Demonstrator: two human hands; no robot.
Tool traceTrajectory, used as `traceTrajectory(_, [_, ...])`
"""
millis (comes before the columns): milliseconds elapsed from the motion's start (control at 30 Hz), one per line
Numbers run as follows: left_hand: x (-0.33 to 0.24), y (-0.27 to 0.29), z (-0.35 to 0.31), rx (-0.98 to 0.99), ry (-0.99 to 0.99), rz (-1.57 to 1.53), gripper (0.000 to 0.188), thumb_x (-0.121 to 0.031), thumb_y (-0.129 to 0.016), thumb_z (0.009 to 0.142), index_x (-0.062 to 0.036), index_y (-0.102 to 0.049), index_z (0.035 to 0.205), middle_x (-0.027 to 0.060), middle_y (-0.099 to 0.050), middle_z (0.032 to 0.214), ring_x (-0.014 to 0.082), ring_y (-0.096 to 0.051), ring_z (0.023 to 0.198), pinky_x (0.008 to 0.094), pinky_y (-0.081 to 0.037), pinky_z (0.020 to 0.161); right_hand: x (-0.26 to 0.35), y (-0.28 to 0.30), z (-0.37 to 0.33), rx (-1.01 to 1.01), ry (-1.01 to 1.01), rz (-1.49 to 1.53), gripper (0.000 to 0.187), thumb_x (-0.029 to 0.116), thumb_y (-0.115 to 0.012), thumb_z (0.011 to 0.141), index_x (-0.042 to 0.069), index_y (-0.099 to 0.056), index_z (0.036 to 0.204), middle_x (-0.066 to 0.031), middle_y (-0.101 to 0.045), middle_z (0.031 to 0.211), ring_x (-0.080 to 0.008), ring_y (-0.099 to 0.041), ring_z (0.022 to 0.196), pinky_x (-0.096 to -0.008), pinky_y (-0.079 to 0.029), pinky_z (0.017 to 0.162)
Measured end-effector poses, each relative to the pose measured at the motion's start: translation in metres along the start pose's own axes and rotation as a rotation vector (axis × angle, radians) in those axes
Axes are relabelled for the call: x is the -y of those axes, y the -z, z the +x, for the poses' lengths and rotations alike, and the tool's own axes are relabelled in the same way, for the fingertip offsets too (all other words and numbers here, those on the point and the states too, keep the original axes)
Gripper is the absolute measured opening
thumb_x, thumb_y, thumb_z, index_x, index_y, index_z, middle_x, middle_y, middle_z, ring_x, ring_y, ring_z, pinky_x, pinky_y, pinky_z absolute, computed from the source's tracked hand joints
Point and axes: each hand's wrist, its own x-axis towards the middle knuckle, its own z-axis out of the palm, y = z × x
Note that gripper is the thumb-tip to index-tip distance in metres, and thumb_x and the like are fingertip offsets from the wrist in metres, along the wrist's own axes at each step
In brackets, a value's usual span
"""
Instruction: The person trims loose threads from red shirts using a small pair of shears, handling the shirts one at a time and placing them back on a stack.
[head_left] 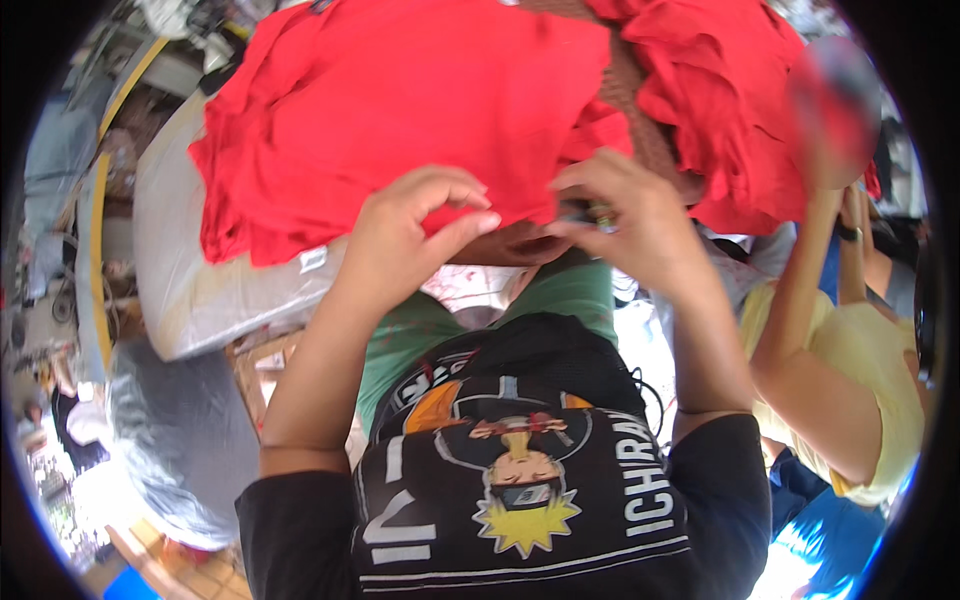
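Observation:
Both my hands hover over the near edge of a pile of red fabric pieces (400,110), which look like garments. My left hand (400,225) has curved fingers, with a gap between thumb and fingertips and nothing visible in it. Opposite it, my right hand (640,215) is curled, with a small dark, partly shiny object (577,216) showing between thumb and fingers. Its kind cannot be made out, as the fingers hide most of it. The fingertips of the two hands are apart.
A second red fabric heap (710,100) lies at the right on a brown surface (625,75). Beside it, a person in yellow (835,370) raises an arm with a blurred red thing. A plastic-wrapped pad (180,230) sits under the pile's left side. Grey wrapped bundle (180,430) stands lower left.

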Motion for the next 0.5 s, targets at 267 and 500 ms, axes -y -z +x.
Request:
traceTrajectory(267, [0.028,-0.058,0.005,-0.100,0.114,0.203,0.027,-0.012,-0.070,0.082,-0.0031,-0.065,0.107,0.0123,-0.062,0.111,0.0290,-0.064,0.096,0.0361,-0.051,0.082,-0.029,-0.038,0.001,0.015,0.097,-0.095,0.029,0.016,-0.073,0.069,0.010,-0.060,0.094,-0.0086,-0.063,0.087,-0.0310,-0.065,0.078,-0.0431,-0.052,0.066])
traceTrajectory(500, [0.049,-0.067,0.011,-0.138,0.051,0.263,0.011,-0.008,-0.069,0.080,-0.0029,-0.067,0.090,0.0095,-0.064,0.100,0.0273,-0.065,0.087,0.0360,-0.051,0.076,-0.036,-0.035,-0.001,0.041,0.030,-0.133,0.027,0.017,-0.073,0.068,0.009,-0.062,0.091,-0.0087,-0.065,0.088,-0.0309,-0.066,0.080,-0.0430,-0.052,0.069])
